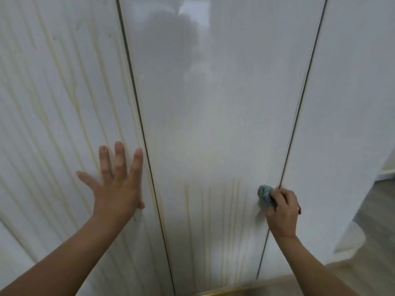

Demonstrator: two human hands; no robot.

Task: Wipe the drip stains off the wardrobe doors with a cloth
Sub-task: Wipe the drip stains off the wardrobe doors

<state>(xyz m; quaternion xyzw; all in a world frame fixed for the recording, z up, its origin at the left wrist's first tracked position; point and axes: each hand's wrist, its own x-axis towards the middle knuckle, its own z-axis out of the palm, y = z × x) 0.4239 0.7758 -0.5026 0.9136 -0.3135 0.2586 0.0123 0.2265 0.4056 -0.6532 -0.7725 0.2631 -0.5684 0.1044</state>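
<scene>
The left hand lies flat, fingers spread, on the streaked door. The right hand grasps a blue cloth against the middle door, drip stains between both hands.

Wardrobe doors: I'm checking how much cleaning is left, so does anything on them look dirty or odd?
Yes. Yellowish drip streaks run down the left door, and more mark the middle door's lower part. Its upper part looks clean. The right hand presses a blue cloth there; the left hand lies flat on the left door.
</scene>
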